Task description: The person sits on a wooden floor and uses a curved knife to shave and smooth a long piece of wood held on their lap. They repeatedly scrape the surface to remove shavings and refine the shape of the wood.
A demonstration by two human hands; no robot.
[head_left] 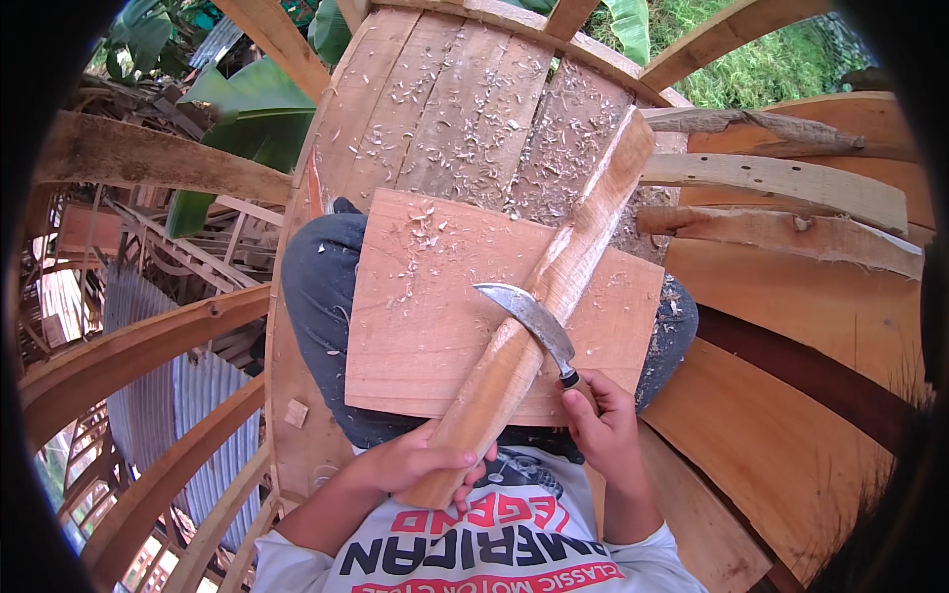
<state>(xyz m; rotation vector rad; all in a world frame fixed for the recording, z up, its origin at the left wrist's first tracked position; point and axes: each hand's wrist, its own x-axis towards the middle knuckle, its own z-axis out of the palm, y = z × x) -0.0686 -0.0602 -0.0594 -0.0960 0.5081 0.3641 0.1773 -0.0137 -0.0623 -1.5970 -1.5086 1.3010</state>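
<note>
A long wooden piece [477, 387] slants across my lap, from my body up to the far right. My left hand [427, 461] is closed round its near end. In my right hand [602, 423] is the handle of a curved knife [537, 318], its blade lying across the middle of the wood with the tip pointing left. The wood's upper part has rough, pale cut faces. Beneath it, a flat square board [425, 296] rests on my crossed legs, with thin shavings scattered over it.
I sit on a plank floor [395, 109] strewn with shavings. Curved wooden ribs [148, 341] rise on the left, with corrugated metal sheets [213, 425] beyond. Several curved timbers [781, 188] and wide boards [791, 435] lie at the right. A small wood block [296, 413] sits by my left knee.
</note>
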